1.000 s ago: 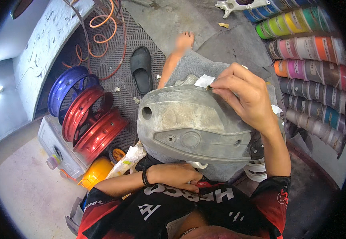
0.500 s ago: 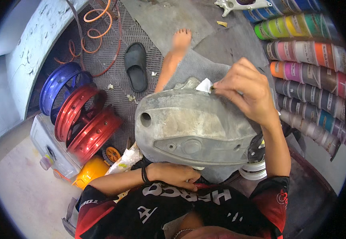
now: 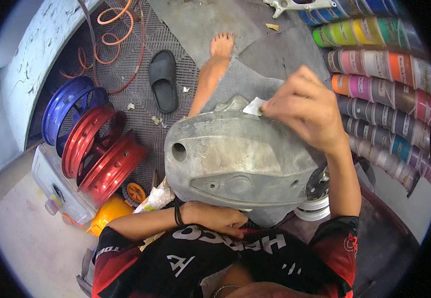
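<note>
Scuffed grey cover point(image 3: 235, 149), across the lap over a grey cloth point(image 3: 242, 82). Left hand point(image 3: 215, 217) just beside its near edge, fingers loosely curled; cannot tell whether around anything. Right hand point(image 3: 311, 110) above the far edge, thumb and fingertips in a narrow pinch on a small dark bit point(image 3: 262, 111), next to a white scrap point(image 3: 252, 107). Leftward, two red wheel rims point(image 3: 118, 169) and a blue rim point(image 3: 51, 116); ahead, a dark slipper point(image 3: 163, 77) and bare foot point(image 3: 222, 45); off right, rows of coloured cans point(image 3: 360, 88).

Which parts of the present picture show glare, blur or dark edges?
In the head view, highlights gleam on the red wheels; in that same head view, the right hand looks slightly blurred and the corners are black.
</note>
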Motion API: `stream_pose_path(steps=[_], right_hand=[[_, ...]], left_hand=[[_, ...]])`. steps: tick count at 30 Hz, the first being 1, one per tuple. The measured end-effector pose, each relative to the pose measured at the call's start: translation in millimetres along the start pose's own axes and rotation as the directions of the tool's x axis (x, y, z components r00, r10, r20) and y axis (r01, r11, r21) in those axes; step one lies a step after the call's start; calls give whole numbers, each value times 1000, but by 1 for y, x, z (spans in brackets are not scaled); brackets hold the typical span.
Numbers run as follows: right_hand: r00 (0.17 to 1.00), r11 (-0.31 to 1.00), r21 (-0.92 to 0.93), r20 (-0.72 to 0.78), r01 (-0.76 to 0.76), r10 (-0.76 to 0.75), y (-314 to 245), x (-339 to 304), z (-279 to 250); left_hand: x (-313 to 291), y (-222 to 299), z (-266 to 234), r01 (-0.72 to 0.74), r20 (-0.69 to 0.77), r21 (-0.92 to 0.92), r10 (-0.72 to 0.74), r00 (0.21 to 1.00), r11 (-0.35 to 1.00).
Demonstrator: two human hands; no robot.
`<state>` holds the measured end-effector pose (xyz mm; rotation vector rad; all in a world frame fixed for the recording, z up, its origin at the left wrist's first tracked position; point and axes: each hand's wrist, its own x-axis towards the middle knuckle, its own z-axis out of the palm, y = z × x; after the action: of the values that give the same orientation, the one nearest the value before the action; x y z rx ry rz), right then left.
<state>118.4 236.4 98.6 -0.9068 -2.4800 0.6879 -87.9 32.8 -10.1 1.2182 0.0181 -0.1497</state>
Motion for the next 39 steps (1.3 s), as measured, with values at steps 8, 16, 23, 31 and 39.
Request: stream_pose_path(steps=[8, 16, 23, 31, 39], right_hand=[[998, 994, 105, 48, -33, 28, 0, -4, 15], [998, 992, 121, 49, -45, 40, 18, -8, 15], [998, 999, -6, 41, -46, 47, 12, -6, 7], [991, 995, -88, 133, 38, -26, 23, 12, -4], [978, 992, 79, 177, 99, -111, 11, 27, -4]], left_hand=[[1, -6, 5, -95, -33, -38, 93, 995, 995], [0, -2, 1, -127, -59, -18, 126, 990, 992], [-2, -1, 3, -109, -44, -66, 106, 993, 992], [0, -1, 2, -97, -50, -20, 96, 994, 995], [-6, 5, -1, -91, -106, 161, 109, 988, 983]])
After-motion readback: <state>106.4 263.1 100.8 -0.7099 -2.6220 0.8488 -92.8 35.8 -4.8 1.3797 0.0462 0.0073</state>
